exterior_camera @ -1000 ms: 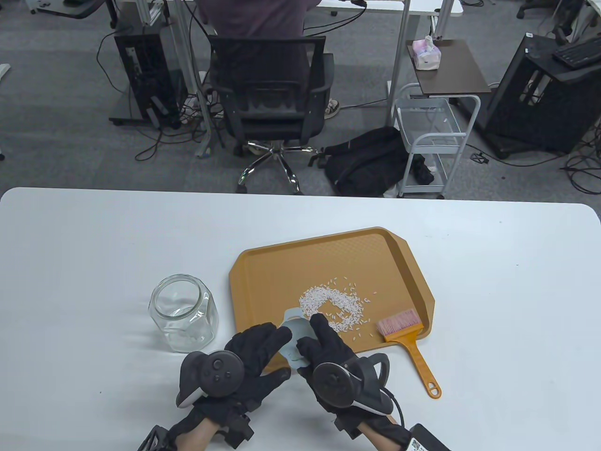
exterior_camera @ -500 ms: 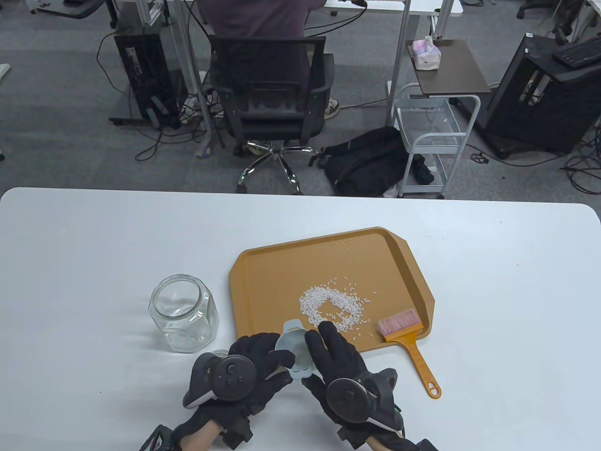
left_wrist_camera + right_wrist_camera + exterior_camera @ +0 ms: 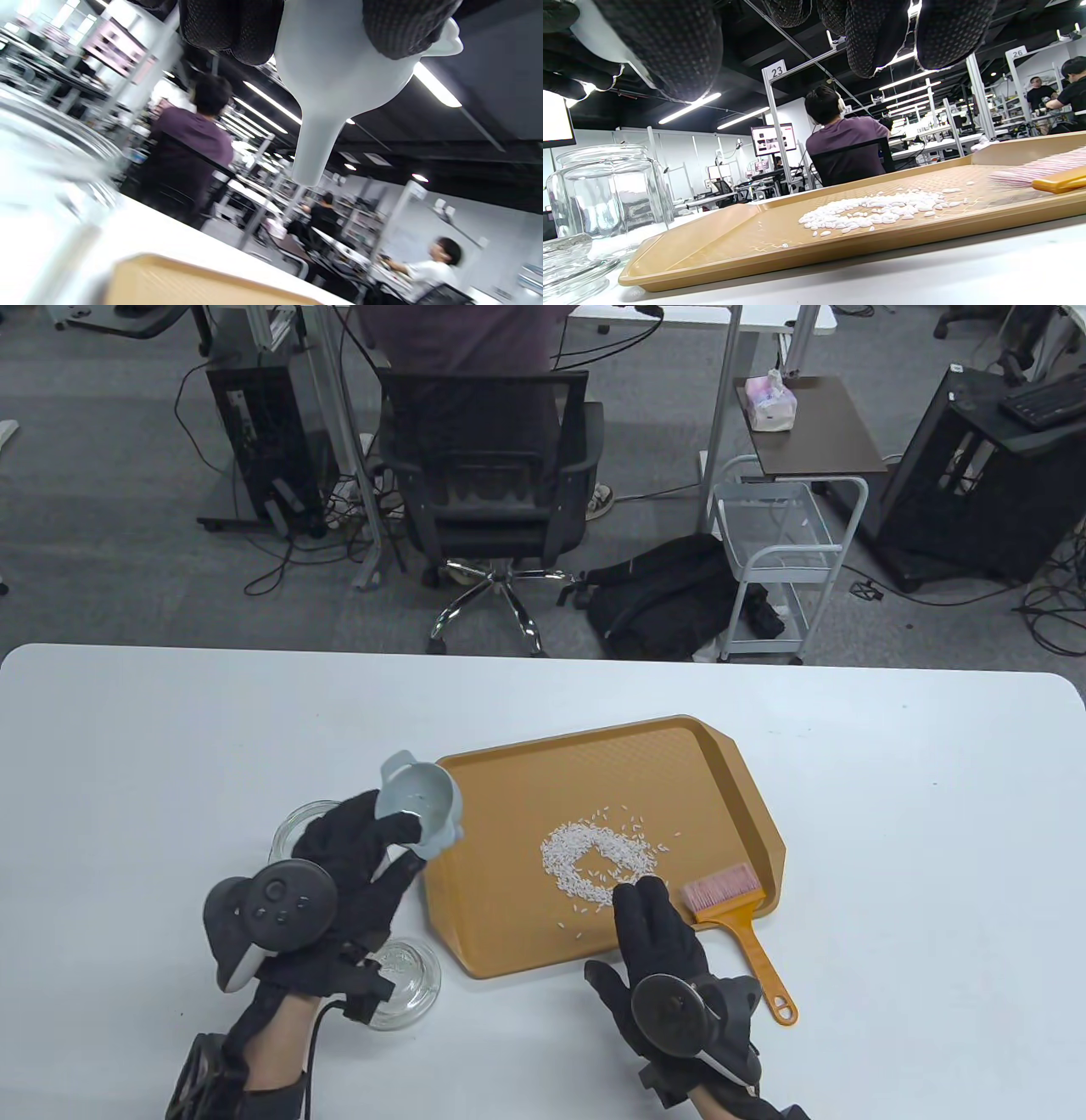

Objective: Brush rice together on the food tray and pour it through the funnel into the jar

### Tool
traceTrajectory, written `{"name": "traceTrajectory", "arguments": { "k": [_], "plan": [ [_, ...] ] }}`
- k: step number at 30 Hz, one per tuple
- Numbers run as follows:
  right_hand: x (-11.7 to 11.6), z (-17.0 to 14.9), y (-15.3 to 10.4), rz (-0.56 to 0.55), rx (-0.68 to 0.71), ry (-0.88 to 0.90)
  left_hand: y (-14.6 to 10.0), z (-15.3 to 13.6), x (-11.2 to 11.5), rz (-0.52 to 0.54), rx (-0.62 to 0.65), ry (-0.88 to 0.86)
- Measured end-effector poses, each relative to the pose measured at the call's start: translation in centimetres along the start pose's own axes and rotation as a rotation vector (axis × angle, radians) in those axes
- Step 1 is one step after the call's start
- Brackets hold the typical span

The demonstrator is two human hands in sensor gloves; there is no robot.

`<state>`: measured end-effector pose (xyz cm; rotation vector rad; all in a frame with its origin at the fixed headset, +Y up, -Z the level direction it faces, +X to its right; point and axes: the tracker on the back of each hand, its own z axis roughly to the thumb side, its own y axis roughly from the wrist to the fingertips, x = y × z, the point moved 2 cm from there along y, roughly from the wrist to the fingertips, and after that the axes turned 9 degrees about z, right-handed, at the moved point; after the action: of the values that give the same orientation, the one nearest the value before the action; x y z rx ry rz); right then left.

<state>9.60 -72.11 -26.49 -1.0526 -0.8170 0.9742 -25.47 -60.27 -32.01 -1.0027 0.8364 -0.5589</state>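
The white counter (image 3: pixel 891 814) carries an orange food tray (image 3: pixel 526 780) at centre, a glass jar (image 3: pixel 293 824) to its left, and the jar's glass lid (image 3: pixel 411 980) nearer.

You are in a big office lab with lots of work desks.

Behind your white table (image 3: pixel 170 712) a person (image 3: pixel 840 127) sits in a black office chair (image 3: pixel 488 466) at a desk; a computer tower (image 3: pixel 263 441) and cables lie on the grey carpet; a backpack (image 3: pixel 670 594) and a small white cart (image 3: pixel 780 560) stand close by; long ceiling lights (image 3: pixel 689 108), a numbered post (image 3: pixel 775 70), screens (image 3: pixel 772 139) and more people at desks fill the room.
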Motion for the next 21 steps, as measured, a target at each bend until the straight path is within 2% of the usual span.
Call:
{"name": "traceTrajectory", "arguments": {
  "k": [4,8,12,15,21],
  "plan": [
    [-0.2,0.0,0.1,0.014,-0.003,-0.004,-0.2,-3.0,-3.1,0.077,-0.081,0.038],
    [-0.2,0.1,0.0,0.020,-0.001,-0.010,-0.9,-5.1,-3.7,0.076,-0.148,0.117],
    [-0.4,0.4,0.0,0.030,0.006,-0.020,-1.4,-6.8,-2.3,-0.015,-0.200,0.223],
    [-0.6,0.4,0.0,0.044,0.005,-0.022,-1.6,-7.6,-0.8,-0.051,-0.189,0.326],
    [-0.6,0.5,0.0,0.061,-0.001,-0.017,-1.6,-8.3,1.2,-0.146,-0.196,0.379]
  ]
}}
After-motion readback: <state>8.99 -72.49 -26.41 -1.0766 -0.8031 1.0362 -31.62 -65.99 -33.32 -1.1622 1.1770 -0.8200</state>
